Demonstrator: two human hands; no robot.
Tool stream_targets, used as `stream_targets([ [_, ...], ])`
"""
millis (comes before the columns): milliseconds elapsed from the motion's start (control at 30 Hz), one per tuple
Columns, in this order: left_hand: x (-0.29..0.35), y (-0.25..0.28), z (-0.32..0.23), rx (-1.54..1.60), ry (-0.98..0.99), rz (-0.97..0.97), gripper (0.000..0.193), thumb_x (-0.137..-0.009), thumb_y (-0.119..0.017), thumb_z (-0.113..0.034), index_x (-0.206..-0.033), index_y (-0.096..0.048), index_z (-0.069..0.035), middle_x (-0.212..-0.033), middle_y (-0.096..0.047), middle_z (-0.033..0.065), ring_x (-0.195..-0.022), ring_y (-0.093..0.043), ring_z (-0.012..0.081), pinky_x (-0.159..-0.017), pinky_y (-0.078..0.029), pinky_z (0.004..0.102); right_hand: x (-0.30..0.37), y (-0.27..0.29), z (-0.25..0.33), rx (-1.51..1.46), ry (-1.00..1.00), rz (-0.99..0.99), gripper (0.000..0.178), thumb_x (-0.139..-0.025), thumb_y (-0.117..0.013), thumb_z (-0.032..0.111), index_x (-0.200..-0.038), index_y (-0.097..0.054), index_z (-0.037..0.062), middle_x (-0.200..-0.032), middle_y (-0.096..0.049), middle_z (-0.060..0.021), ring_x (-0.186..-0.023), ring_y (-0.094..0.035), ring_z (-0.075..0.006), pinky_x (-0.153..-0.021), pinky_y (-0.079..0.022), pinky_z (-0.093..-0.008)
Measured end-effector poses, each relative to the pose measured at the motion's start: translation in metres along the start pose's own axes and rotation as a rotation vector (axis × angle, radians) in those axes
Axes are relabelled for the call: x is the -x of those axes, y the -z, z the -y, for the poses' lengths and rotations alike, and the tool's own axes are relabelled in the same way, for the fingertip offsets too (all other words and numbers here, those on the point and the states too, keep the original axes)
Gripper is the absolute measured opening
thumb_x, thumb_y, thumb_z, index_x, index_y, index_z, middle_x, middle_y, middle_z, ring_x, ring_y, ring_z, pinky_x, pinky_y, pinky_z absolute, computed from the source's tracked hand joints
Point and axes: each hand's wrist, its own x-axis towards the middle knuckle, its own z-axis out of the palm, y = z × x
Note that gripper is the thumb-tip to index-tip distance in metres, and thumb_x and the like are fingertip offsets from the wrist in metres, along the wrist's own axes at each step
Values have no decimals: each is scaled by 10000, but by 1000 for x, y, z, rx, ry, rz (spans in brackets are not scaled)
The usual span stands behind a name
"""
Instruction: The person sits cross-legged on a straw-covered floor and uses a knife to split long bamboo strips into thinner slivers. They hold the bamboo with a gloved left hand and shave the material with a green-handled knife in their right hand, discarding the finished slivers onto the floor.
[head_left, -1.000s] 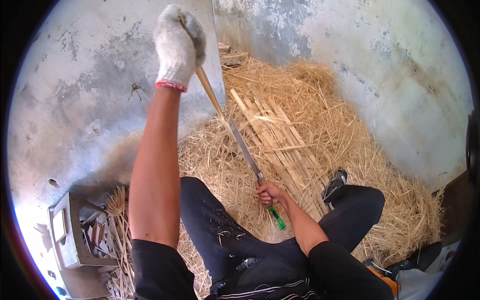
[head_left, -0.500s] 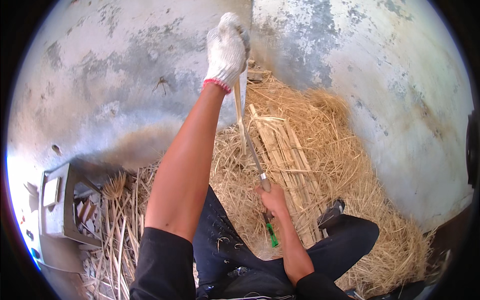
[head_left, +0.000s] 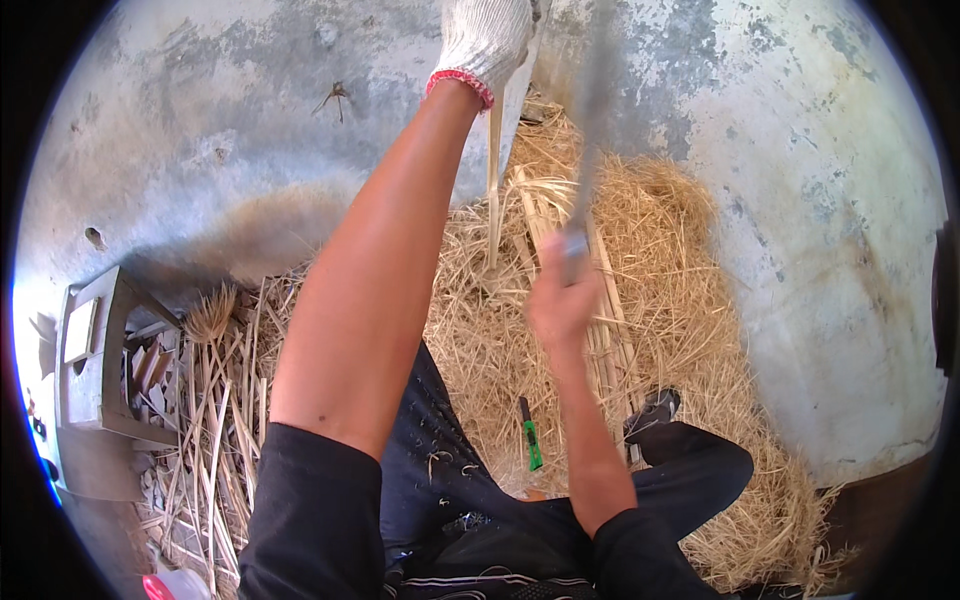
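Observation:
My left hand, in a white knit glove with a red cuff, is raised at the top edge, its fingers partly cut off. It is closed on a thin bamboo strip that hangs down towards the shavings. My bare right hand grips a long-bladed knife, blurred by motion. The blade points up, to the right of the strip and apart from it. On the shavings between my legs lies a green utility knife.
Split bamboo slats lie under my right hand on a heap of shavings. Long strips and a frayed bundle lie at the left beside a grey wooden stool. Stained walls meet behind the heap.
My right hand has swung the knife up and away from the strip, its blade now pointing upward. My left hand has risen slightly and shifted right, still holding the strip.

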Motion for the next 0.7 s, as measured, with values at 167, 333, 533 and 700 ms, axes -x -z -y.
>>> stream_targets([
  [167,-20,39,-1,122,-27,-45,585,-1007,-303,-548,-543,-357,-196,-407,-312,-29,-287,-284,143,-296,-213,297,61,22,-240,714,-131,234,513,-894,-621,453,-971,-676,-51,-874,-666,-307,-827,-649,-477,-732,-515,-499],
  [333,-12,45,6,98,-122,-123,595,-1008,-319,-552,-524,-328,-207,-394,-291,-30,-278,-278,145,-294,-210,297,54,14,-275,503,-475,331,400,-890,-637,390,-827,-636,-5,-673,-644,-171,-560,-627,-312,-561,-508,-416],
  [533,1,54,-15,138,68,-99,422,-939,-423,-375,-577,-374,-162,-462,-354,-6,-363,-324,141,-366,-248,308,62,36,-291,-963,-1175,700,253,-875,-673,203,-756,-495,68,-502,-456,-11,-397,-452,-133,-382,-380,-317],
  [700,7,41,-20,101,-14,-164,417,-926,-393,-345,-549,-328,-181,-449,-311,-6,-346,-299,158,-357,-223,323,34,5,-166,224,-774,290,173,-852,-682,119,-798,-549,23,-539,-505,-23,-415,-472,-126,-390,-359,-311],
])
